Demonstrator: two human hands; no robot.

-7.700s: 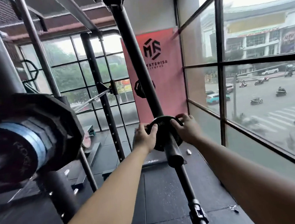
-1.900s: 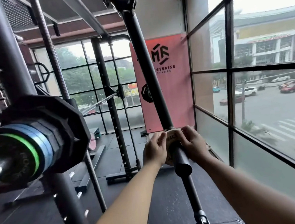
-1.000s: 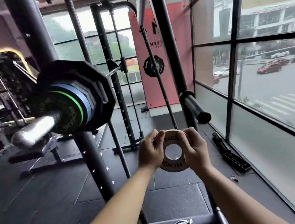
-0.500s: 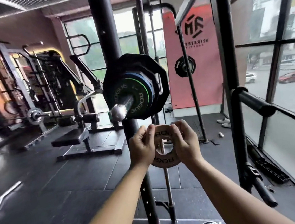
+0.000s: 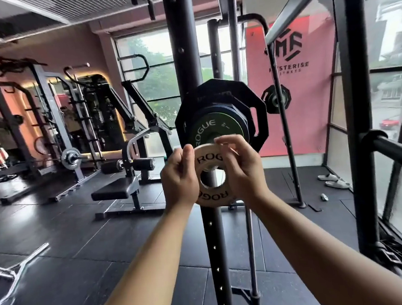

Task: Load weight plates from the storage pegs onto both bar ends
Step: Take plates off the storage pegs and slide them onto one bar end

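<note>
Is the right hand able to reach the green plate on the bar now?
Probably yes, but not freely: the right hand grips the small white plate with the left hand, just before the green plate.

both hands (image 5: 179, 177) gripping white plate (image 5: 210, 160)

small tan ROGUE plate (image 5: 211, 175) | upright, face-on | below green plate (image 5: 213, 129) on bar end
</note>
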